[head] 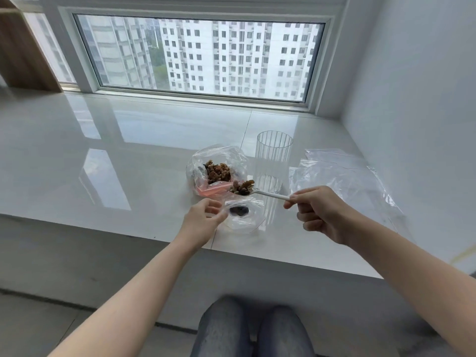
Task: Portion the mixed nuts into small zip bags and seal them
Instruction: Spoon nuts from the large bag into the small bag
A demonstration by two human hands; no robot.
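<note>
Two hands grip: right hand (318, 211) a loaded spoon (253, 191), left hand (203, 219) pinching small bag (244, 215) beside ribbed glass (273, 150)

Head-worn view, forward and down

A glossy white stone window ledge (128, 155) is seen — on it are set a large clear plastic bag of mixed nuts (216, 171), a ribbed clear glass tumbler (273, 153), and flat empty clear zip bags (342, 176) at the right.

Mixed nuts (218, 171) in open big bag (198, 163), small zip bag (244, 217) (few pcs inside)
</note>
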